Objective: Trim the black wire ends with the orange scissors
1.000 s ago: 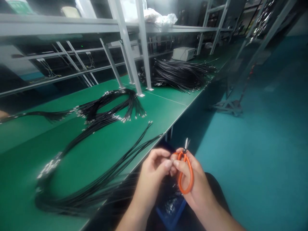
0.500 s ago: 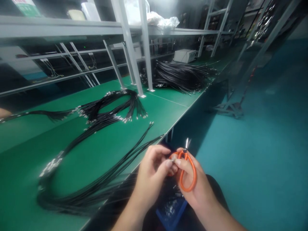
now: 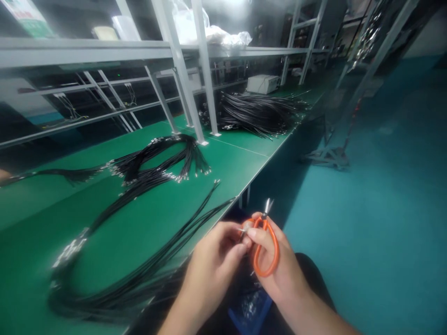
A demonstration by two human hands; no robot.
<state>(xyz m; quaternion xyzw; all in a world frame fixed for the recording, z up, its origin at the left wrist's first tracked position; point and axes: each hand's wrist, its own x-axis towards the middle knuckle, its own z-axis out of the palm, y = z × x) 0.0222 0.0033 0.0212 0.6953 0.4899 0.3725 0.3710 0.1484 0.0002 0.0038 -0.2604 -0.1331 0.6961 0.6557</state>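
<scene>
Bare right hand [image 3: 275, 253]: closed round a pair of orange-handled scissors with short metal blades [image 3: 276, 251], the handle loop lying about the thumb, blades pointing away from the wearer and slightly parted. Its thumb and a finger also seem to pinch a tiny silvery piece [image 3: 245, 228]; shape too small to make out.

Bare left hand [image 3: 213, 258]: fingers curled, thumb tip and forefinger tip apart, forefinger just beside the silvery piece. Cannot tell whether it grips anything.

Position: scissors and piece together, in front of the wearer, beyond the near edge of the green-topped counter [image 3: 139, 232] and above a blue container [image 3: 261, 314] with small shiny bits in it.

Handling, by judgement: scissors light and rigid, handles probably smooth coated; best held by the loops, low in the palm, skin clear of the blades. Piece likely hard, nearly weightless, easily dropped; fingertip pinch on its sides, light but steady.

On the counter, a long curved bundle of thin black cables with pale metal ends [image 3: 70, 302]. Looks limp and springy, strands apt to slide over each other; gather it in a full grip behind the ends, which may be delicate.
</scene>
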